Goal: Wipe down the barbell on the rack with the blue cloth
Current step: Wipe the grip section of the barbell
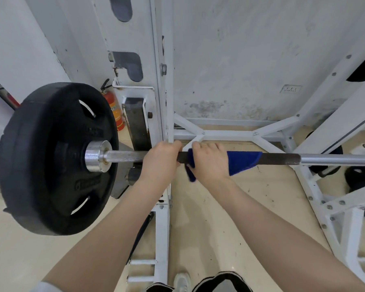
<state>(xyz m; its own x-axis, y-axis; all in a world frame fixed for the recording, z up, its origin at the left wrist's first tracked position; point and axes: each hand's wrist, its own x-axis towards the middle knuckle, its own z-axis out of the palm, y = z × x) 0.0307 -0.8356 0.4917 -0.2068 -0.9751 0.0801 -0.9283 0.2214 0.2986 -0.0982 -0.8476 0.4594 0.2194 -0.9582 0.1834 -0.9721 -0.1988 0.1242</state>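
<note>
The white rack (pixel 162 114) fills most of the view, its upright rising toward twelve o'clock and its floor braces fanning out toward three and five. Next in bulk is the black weight plate (pixel 51 159) at nine o'clock, seated on the sleeve of the barbell (pixel 335 159), whose shaft runs straight across from nine to three at about mid-height. Both forearms reach up from six o'clock. The left hand (pixel 160 161) is wrapped bare around the knurled shaft just to the three o'clock side of the collar, its grip pressed closed on the steel. The right hand (pixel 209 162) sits just beside it, touching or nearly so, with its grip clamped over the blue cloth (pixel 242 162), which is folded around the bar and sticks out toward three o'clock, a loose corner hanging below the knuckles. Only this short stretch looks covered, so most of the wipe seems to remain. The risks, as I judge them: the cloth could bunch or slip off the coarse knurling if the squeeze slackens mid-stroke, and a hard sideways push might roll or shift the bar in its hooks (the plate makes it heavy at that end), pinching fingers against the upright.
</note>
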